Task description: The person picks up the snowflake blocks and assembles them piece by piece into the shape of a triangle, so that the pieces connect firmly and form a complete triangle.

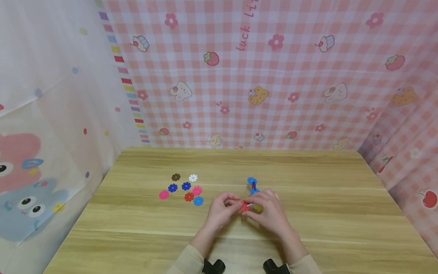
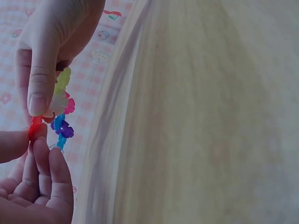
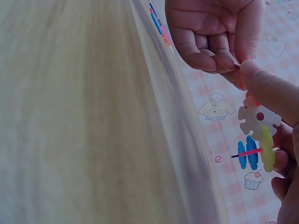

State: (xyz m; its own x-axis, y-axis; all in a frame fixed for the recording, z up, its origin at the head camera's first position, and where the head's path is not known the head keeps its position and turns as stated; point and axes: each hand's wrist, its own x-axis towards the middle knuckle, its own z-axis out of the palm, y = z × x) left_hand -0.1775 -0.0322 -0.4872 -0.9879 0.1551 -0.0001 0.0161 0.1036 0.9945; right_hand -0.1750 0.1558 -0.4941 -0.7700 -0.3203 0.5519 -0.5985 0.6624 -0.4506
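My left hand (image 1: 219,211) pinches a red notched plastic disc (image 1: 244,206) between thumb and fingers. From the other side my right hand (image 1: 269,211) grips the joined discs beside it, thumb and fingertips close to the red one. In the right wrist view, this linked chain shows a white disc (image 3: 258,117), a yellow disc (image 3: 267,149) and blue discs (image 3: 251,152). A purple disc (image 2: 63,129) and a pink disc (image 2: 69,104) also belong to it in the left wrist view. Fingers partly cover the joint at the red disc.
Several loose notched discs lie left of the hands, among them a brown disc (image 1: 176,177), a white disc (image 1: 193,177), a pink disc (image 1: 164,195) and a light blue disc (image 1: 198,201). The wooden table (image 1: 137,220) meets a checked curtain (image 1: 232,83) at its back edge.
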